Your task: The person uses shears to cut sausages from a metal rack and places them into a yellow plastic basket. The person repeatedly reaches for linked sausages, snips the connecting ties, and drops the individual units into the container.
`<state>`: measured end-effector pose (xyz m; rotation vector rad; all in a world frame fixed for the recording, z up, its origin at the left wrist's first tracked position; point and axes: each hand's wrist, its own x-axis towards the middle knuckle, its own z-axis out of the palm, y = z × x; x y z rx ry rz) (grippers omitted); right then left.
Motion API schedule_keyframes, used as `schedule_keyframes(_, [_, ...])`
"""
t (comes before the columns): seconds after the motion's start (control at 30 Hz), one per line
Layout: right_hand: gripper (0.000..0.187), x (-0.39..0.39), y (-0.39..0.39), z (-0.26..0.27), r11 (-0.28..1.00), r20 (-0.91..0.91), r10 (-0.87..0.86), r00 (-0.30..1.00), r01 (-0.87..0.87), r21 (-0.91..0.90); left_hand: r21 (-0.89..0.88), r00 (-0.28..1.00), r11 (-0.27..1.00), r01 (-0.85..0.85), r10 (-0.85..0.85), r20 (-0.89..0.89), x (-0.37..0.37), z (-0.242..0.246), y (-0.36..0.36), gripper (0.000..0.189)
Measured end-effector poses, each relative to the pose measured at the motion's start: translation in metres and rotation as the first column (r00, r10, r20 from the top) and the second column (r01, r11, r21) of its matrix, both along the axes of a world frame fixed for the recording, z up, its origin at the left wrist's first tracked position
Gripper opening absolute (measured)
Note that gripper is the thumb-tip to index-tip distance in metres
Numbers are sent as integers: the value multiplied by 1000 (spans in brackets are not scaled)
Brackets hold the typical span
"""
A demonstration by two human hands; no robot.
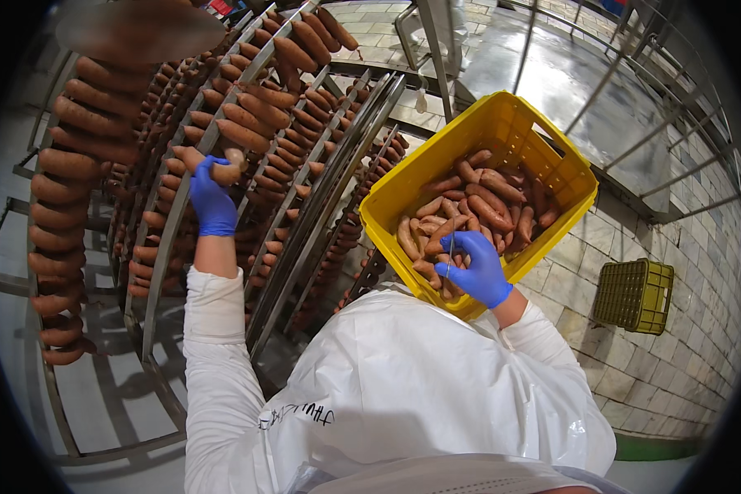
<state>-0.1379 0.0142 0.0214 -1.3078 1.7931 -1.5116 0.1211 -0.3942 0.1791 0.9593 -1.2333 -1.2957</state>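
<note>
My left hand (213, 200), in a blue glove, closes around a sausage (225, 174) at a metal bar of the rack. Linked sausages (244, 135) hang over the same bar just above it. Over the near edge of a yellow plastic crate (383, 191) is my right hand (477, 265), also gloved in blue. Its fingers hold a thin metal tool (451, 250), whose exact kind I cannot tell. Loose sausages (489, 210) lie in a heap inside the crate, some right beside that hand.
Metal racks (160, 272) with rows of hanging sausages (62, 207) fill the left side. A steel surface (512, 68) and metal bars stand beyond the crate. A smaller yellow crate (635, 295) rests on the tiled floor (617, 370) at right.
</note>
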Motion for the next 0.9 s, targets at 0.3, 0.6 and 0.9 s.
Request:
schedule_keyframes(0.3, [47,18,-60,31,994,-374,107,921,-100,38,-411,986,906,103,-37,164,63,54,11,24])
schedule_keyframes(0.6, [34,53,-187,86,986,-772,158,616,-143,87,-218,1000,976,-18,22,15,54,-8,114,34])
schedule_keyframes(0.9, [11,80,-301,164,976,-989,-112,-100,-198,-91,-71,1000,997,-6,6,-2,63,-22,116,40])
